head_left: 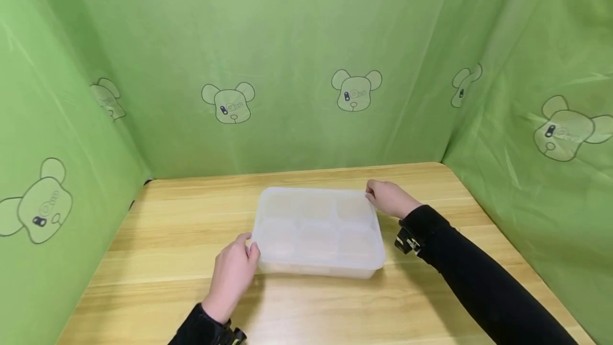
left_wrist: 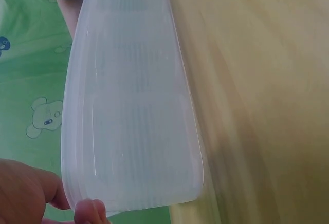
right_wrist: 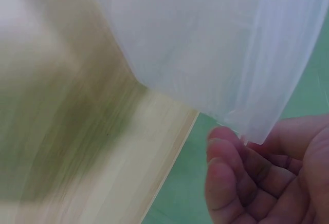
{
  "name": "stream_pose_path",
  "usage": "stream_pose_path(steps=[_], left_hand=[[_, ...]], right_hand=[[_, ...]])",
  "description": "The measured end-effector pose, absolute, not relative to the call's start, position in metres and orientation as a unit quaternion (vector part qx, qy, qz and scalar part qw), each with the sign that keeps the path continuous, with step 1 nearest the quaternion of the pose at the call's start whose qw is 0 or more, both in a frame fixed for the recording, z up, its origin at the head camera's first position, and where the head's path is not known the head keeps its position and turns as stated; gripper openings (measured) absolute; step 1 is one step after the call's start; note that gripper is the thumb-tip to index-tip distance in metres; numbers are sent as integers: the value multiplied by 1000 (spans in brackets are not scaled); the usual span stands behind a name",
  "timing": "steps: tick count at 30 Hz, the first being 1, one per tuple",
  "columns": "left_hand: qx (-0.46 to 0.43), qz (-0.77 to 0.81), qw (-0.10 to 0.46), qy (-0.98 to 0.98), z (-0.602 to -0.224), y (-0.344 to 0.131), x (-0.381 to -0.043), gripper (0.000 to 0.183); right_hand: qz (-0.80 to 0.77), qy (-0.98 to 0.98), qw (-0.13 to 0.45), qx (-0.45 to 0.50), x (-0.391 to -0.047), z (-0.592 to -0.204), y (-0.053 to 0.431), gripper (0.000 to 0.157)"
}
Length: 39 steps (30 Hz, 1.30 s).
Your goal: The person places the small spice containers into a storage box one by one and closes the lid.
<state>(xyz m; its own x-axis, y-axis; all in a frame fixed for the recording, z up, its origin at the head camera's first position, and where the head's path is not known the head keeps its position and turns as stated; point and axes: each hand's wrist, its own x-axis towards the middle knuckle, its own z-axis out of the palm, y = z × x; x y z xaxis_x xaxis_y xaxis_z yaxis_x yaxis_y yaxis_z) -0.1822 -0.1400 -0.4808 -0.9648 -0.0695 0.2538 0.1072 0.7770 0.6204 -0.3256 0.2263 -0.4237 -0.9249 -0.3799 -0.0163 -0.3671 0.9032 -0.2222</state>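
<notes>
A translucent white plastic box (head_left: 318, 230) with a flat lid sits on the wooden table. Six compartments show faintly through the lid. At its near left side, my left hand (head_left: 234, 270) pinches the rim, and in the left wrist view the thumb and a finger (left_wrist: 91, 212) meet at the box's corner. My right hand (head_left: 390, 197) is at the far right corner. In the right wrist view, the curled fingers (right_wrist: 222, 180) and thumb pinch the lid's corner tab. What the compartments hold cannot be made out through the cloudy plastic.
The wooden table (head_left: 182, 217) extends around the box. Green cloth (head_left: 292, 31) printed with bear faces hangs behind the table and along its left and right sides. Both wrists carry small black devices (head_left: 407, 241) over black sleeves.
</notes>
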Motion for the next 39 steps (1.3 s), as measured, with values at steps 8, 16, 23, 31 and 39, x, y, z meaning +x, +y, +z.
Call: stream_pose_path(steps=[8, 16, 23, 31, 39], left_hand=[[2, -321, 145, -936, -476, -149, -199, 28], [-9, -309, 168, -936, -476, -154, -217, 26], [-4, -321, 161, -933, -473, -154, -235, 34], [0, -351, 128, -928, -471, -149, -256, 52], [-38, -397, 72, -914, -479, -144, -278, 69]], right_hand=[[-120, 974, 15, -190, -314, -425, 231, 14], [-155, 970, 27, -185, -311, -427, 235, 19], [-164, 965, 68, -192, -299, -419, 238, 17], [-180, 960, 98, -192, -285, -413, 235, 21], [-141, 963, 103, -205, -266, -409, 230, 25]])
